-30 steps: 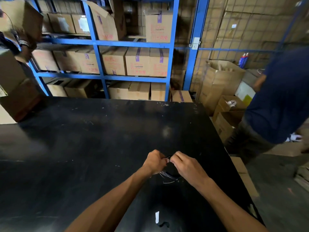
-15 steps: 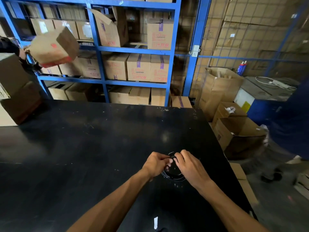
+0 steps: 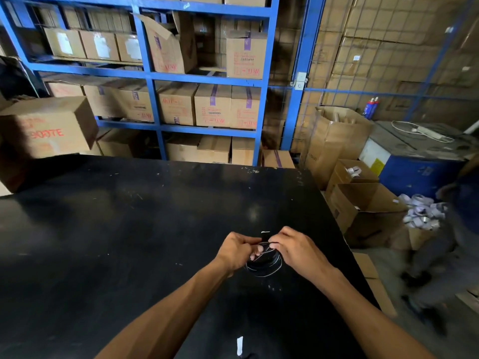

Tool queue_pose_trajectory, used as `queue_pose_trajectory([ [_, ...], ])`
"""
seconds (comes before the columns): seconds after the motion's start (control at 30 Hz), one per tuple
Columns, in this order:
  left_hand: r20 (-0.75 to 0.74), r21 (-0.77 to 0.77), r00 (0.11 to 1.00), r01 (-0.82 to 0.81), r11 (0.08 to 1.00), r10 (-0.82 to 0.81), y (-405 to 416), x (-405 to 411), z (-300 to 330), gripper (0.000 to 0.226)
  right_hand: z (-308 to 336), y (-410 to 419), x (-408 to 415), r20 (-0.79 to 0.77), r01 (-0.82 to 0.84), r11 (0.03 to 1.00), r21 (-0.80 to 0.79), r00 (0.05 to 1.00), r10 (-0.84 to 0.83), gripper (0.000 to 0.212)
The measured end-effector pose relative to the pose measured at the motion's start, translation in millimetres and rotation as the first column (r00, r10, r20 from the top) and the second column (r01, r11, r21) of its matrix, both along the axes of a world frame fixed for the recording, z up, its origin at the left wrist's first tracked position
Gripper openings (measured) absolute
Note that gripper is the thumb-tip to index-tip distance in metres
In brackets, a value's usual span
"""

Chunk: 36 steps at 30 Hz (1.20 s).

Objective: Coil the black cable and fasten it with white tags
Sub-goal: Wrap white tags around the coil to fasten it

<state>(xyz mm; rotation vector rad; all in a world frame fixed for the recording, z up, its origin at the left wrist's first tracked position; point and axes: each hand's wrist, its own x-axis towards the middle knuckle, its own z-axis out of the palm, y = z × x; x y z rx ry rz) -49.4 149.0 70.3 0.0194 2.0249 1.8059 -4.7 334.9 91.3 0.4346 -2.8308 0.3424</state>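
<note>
A small coil of black cable point(image 3: 264, 265) lies on the black table point(image 3: 129, 229), hard to make out against it. My left hand point(image 3: 237, 250) and my right hand point(image 3: 295, 248) pinch the coil's far side from either side, fingertips almost touching. A short dark end with a pale tip point(image 3: 265, 235) sticks up between my fingers. A thin pale strand crosses the coil under my fingers; I cannot tell whether it is a tag. One white tag point(image 3: 240, 345) lies loose on the table near the bottom edge.
Blue shelving point(image 3: 153, 99) full of cardboard boxes stands behind the table. A brown box point(image 3: 46, 128) is at the table's far left. Open boxes point(image 3: 363, 203) sit on the floor right of the table, beside a blurred person in dark blue point(image 3: 461, 229).
My hands stay pinched on the coil, which now lies lower between them with an end sticking up. The person at right moved away rightwards. The brown box at left came down towards the table.
</note>
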Motion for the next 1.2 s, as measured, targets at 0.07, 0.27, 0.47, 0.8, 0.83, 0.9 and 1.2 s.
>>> queue_pose_trajectory([
  [0.07,-0.084,-0.082,0.995,0.044,0.996,-0.051,-2.1,-3.7,-0.2,0.024,9.9,-1.7,-1.5,0.006,0.069,0.989,-0.133,0.998,-0.069,0.013],
  [0.27,-0.286,-0.299,0.911,0.210,0.931,-0.298,-12.8,-8.4,1.6,0.024,31.5,-2.8,-9.0,0.373,0.173,0.945,-0.279,0.926,-0.059,0.014],
  [0.47,-0.190,-0.039,0.958,0.211,0.977,-0.215,-25.3,-3.7,5.9,0.031,39.8,-5.8,-14.3,0.402,0.217,0.915,-0.341,0.913,-0.067,0.020],
  [0.8,0.418,0.267,0.907,-0.078,0.961,-0.043,-24.8,-14.9,30.2,0.019,38.1,-16.1,17.5,0.213,-0.094,0.962,-0.258,0.965,0.151,0.086],
  [0.83,0.478,0.300,0.877,-0.110,0.947,-0.050,-28.0,-18.1,32.8,0.021,39.1,-15.5,22.8,0.246,-0.155,0.977,-0.147,0.951,0.188,0.095],
  [0.9,0.560,0.351,0.826,-0.164,0.922,-0.066,-32.6,-22.9,39.6,0.022,31.9,-12.1,26.9,0.295,-0.210,0.976,0.053,0.937,0.186,0.097],
  [1.2,0.105,-0.093,0.994,-0.029,0.995,0.039,-28.7,-22.0,35.7,0.038,16.1,-12.7,11.1,0.486,0.372,0.684,-0.628,0.873,-0.028,0.034],
])
